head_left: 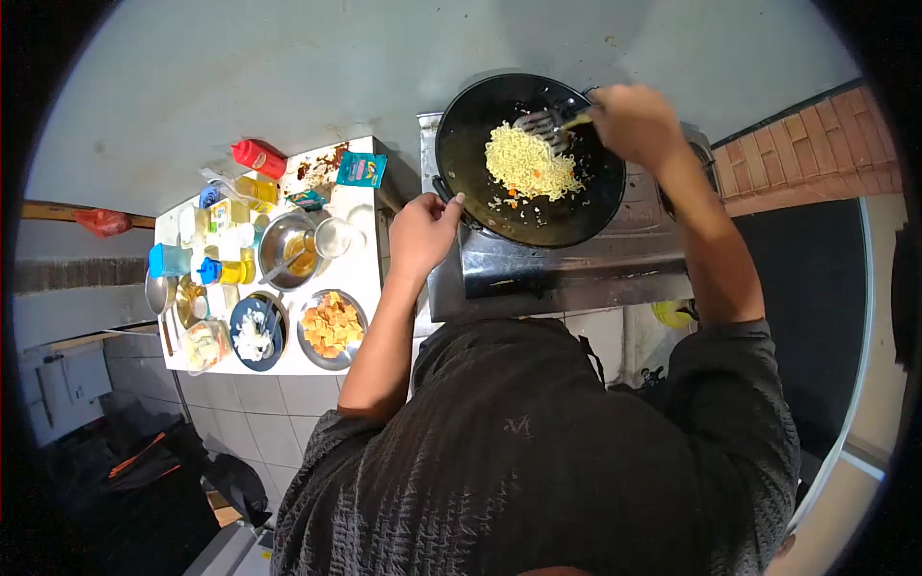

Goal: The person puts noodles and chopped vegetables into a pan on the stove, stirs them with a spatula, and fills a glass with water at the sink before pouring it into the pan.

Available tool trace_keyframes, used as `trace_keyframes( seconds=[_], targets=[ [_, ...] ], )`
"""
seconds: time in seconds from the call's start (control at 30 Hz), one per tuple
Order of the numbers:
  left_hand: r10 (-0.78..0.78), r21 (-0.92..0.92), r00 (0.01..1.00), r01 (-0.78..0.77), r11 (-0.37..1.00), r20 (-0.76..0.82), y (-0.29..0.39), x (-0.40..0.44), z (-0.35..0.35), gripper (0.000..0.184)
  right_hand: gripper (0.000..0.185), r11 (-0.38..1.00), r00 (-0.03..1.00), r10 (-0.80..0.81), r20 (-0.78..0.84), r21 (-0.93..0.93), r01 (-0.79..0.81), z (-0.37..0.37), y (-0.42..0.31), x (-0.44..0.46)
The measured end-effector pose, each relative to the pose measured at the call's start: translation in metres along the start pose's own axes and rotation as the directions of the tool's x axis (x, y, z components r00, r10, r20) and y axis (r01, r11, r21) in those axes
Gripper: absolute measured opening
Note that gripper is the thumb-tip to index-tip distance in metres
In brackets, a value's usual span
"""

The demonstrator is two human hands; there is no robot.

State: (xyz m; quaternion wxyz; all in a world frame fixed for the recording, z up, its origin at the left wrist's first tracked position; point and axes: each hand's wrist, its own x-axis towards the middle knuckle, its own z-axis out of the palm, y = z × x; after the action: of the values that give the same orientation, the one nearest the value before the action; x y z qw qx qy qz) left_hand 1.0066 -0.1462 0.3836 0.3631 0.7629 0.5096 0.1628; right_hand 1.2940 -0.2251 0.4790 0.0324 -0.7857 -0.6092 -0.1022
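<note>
Noodles (524, 160) lie in the middle of the wok (597, 204); a brisk stroke of the spatula (562, 127) could fling strands out. The left hand (422, 230) is clamped on the handle (440, 185) at eight o'clock, the right hand (639, 123) on the spatula at two. One heap, one wok, one spatula

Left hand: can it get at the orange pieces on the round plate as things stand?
Probably yes, if it lets go first: the left hand has its grip on the wok at the edge. The orange pieces lie uncovered beside that forearm, nothing visible over them.
</note>
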Motion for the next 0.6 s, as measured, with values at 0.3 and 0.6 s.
trace_keyframes(
  seconds=[0.3,0.6],
  targets=[
    [0.051,-0.113,0.998,-0.046,0.992,0.035,-0.004,0.004,-0.003,0.045,0.023,0.943,0.998,0.066,0.021,0.324,-0.069,0.02,0.009,-0.035],
    [0.046,-0.137,0.998,-0.052,0.989,-0.045,-0.016,0.004,0.01,0.044,0.025,0.937,0.963,0.256,0.086,0.223,-0.269,0.036,-0.019,-0.11]
  ],
)
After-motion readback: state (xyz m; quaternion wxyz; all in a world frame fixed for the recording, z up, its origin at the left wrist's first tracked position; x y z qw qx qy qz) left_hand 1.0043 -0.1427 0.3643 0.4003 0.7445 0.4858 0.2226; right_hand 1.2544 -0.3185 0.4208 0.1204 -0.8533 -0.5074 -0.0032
